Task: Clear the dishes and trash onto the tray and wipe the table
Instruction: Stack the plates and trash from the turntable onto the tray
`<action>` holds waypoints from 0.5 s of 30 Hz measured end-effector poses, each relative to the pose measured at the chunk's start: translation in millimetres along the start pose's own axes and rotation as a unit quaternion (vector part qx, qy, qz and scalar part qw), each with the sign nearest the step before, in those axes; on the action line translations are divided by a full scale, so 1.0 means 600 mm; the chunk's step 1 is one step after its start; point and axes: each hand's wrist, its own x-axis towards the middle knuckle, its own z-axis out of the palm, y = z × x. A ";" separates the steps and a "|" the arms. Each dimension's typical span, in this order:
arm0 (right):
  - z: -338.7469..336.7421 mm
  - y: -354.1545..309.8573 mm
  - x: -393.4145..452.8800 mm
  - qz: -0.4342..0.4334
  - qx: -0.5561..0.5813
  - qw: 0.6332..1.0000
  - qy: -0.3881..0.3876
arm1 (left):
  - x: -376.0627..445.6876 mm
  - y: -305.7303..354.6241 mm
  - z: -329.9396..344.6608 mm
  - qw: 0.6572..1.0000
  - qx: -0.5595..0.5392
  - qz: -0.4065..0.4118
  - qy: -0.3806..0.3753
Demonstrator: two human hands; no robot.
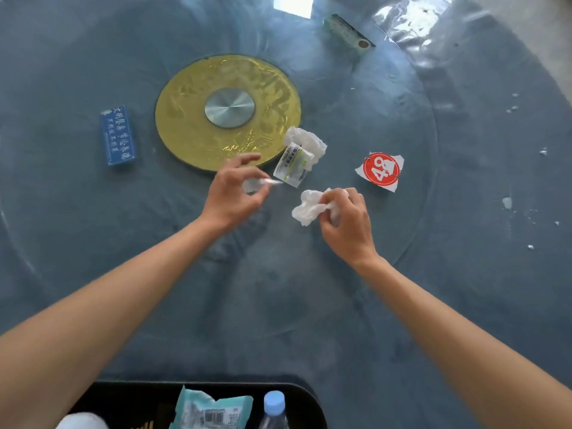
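Observation:
My left hand (233, 193) pinches a small white scrap (263, 183) between thumb and fingers, just above the blue table. To its right, my right hand (348, 221) grips a crumpled white tissue (309, 205). Beyond both hands lies a clear label wrapper (292, 165) with another crumpled tissue (306, 140) behind it. A torn red and white paper marked 48 (381, 171) lies flat to the right. The black tray (306, 397) sits at the near edge, holding a teal packet (213, 411) and a bottle with a blue cap (274, 404).
A gold disc with a metal hub (227, 111) marks the centre of the glass turntable. A blue sign block (118, 135) lies left of it, a green box (348, 32) at the back. White crumbs (507, 202) dot the right side. Clear plastic sheet (414, 17) lies far right.

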 end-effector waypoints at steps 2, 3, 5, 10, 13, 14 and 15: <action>-0.015 -0.002 0.016 -0.026 0.016 0.999 0.033 | 0.034 0.013 -0.002 0.999 -0.036 -0.035 -0.007; -0.022 -0.003 0.028 -0.037 0.027 0.998 0.046 | 0.048 0.017 -0.004 0.997 -0.050 -0.046 -0.022; -0.033 -0.005 0.062 -0.048 0.047 0.996 0.065 | 0.074 0.022 -0.005 0.992 -0.080 -0.062 -0.071; -0.027 -0.003 0.163 -0.025 0.012 0.999 0.045 | 0.108 0.035 0.015 0.980 -0.083 -0.070 -0.169; -0.008 0.005 0.199 -0.028 0.002 0.999 -0.027 | 0.105 0.038 0.042 0.982 -0.084 -0.057 -0.159; -0.002 0.007 0.206 -0.037 0.004 0.998 -0.049 | 0.103 0.037 0.050 0.984 -0.072 -0.056 -0.151; 0.004 0.010 0.211 -0.048 0.007 0.997 -0.066 | 0.102 0.035 0.057 0.987 -0.057 -0.055 -0.141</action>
